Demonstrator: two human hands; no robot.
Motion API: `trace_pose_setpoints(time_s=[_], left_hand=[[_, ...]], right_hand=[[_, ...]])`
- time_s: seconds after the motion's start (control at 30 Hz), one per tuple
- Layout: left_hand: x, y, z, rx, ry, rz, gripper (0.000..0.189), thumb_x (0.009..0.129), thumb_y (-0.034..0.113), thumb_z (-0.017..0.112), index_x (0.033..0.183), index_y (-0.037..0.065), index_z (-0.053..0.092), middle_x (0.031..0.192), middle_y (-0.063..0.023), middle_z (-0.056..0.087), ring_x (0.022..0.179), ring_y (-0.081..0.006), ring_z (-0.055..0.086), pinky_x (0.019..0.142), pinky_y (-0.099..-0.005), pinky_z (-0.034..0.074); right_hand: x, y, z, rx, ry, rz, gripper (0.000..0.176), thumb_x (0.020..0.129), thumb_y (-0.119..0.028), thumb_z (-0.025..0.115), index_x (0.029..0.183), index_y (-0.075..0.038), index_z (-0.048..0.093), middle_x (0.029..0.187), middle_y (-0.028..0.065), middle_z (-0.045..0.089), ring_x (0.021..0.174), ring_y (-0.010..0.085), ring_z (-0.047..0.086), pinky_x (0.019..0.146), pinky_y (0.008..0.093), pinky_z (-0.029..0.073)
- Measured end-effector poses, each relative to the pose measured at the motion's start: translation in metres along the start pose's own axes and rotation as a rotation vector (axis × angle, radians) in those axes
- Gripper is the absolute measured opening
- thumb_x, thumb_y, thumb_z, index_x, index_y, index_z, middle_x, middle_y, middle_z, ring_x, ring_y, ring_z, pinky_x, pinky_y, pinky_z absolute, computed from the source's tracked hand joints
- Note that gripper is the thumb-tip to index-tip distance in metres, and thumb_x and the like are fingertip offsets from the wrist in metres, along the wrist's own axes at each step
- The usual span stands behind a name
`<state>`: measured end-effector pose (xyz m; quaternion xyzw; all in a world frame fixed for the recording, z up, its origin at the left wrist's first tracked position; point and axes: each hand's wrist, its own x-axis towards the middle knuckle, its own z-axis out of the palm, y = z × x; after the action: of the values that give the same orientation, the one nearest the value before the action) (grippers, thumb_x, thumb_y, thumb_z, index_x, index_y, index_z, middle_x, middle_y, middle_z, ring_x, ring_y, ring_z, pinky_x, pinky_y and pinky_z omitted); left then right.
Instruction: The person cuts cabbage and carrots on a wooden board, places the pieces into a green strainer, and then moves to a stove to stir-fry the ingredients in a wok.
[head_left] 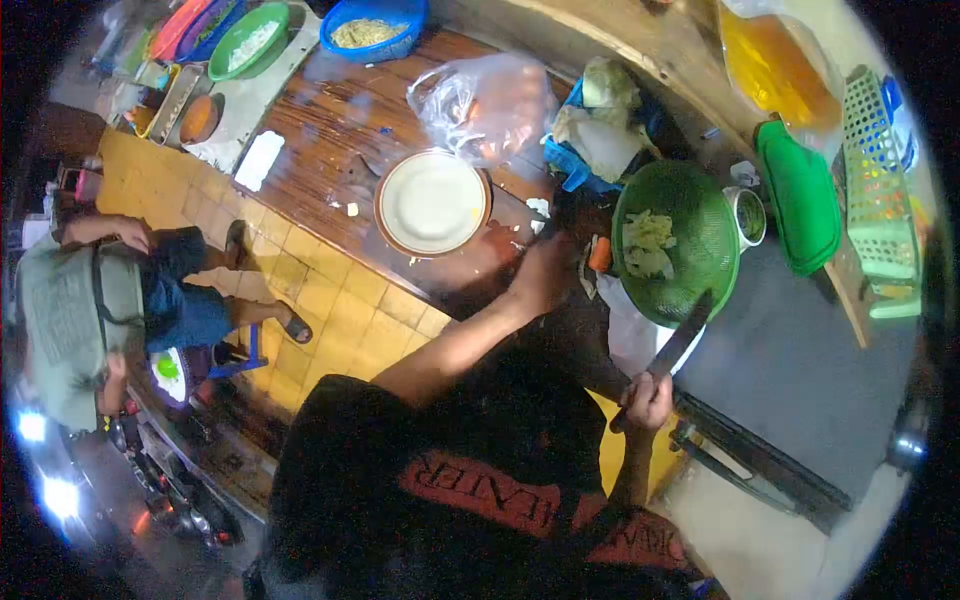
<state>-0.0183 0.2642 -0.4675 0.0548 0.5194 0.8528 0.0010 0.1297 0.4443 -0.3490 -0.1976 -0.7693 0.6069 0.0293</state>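
Observation:
My right hand [650,402] is wrapped around the handle of a long, dark-bladed knife [678,345]. The blade points away from me, and its tip overlaps the near rim of a green colander [705,225]. Pale chopped cabbage [649,243] lies inside the colander. My left hand [548,272] reaches over the dark work surface, left of the colander; its fingers are blurred and in shadow. Just right of it is an orange piece that looks like carrot [600,254]. A brown-rimmed white plate [433,203] sits to the left of this hand.
Behind the plate lies a clear plastic bag [485,105], beside a blue basket [580,150] of vegetables. A green lid-like item [800,200] and a pale green perforated basket [880,180] stand right. At left, a seated person [90,320] is near the yellow tiled floor [330,300].

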Motion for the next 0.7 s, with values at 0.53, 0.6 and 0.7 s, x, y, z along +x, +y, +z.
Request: trace_pose_setpoints(time_s=[0.53, 0.6, 0.7], left_hand=[[0.028, -0.117, 0.009, 0.444, -0.068, -0.349, 0.032, 0.079, 0.025, 0.052, 0.104, 0.005, 0.053, 0.080, -0.0162, 0.060, 0.074, -0.0301, 0.057, 0.064, -0.0399, 0.047], [0.028, -0.114, 0.019, 0.802, -0.045, -0.298, 0.030, 0.086, 0.034, 0.045, 0.098, 0.008, 0.055, 0.081, -0.0125, 0.060, 0.073, -0.0247, 0.056, 0.062, -0.0378, 0.046], [0.034, -0.110, 0.034, 1.483, 0.056, 0.545, 0.043, 0.074, 0.020, 0.058, 0.114, 0.005, 0.050, 0.084, -0.0204, 0.061, 0.083, -0.0351, 0.059, 0.075, -0.0448, 0.047]], right_hand=[[-0.058, 0.013, -0.002, 0.086, 0.233, 0.139, 0.020, 0.087, -0.022, 0.051, 0.083, -0.003, 0.046, 0.055, 0.0037, 0.046, 0.044, 0.0126, 0.048, 0.041, 0.0250, 0.037], [-0.061, 0.023, -0.001, -0.002, 0.264, 0.140, 0.018, 0.087, -0.020, 0.051, 0.084, -0.003, 0.046, 0.054, 0.0041, 0.047, 0.041, 0.0128, 0.046, 0.040, 0.0259, 0.038], [-0.063, 0.034, 0.000, -0.288, 0.171, 0.059, 0.020, 0.086, -0.022, 0.052, 0.083, -0.002, 0.048, 0.056, 0.0035, 0.048, 0.046, 0.0116, 0.049, 0.044, 0.0260, 0.039]])
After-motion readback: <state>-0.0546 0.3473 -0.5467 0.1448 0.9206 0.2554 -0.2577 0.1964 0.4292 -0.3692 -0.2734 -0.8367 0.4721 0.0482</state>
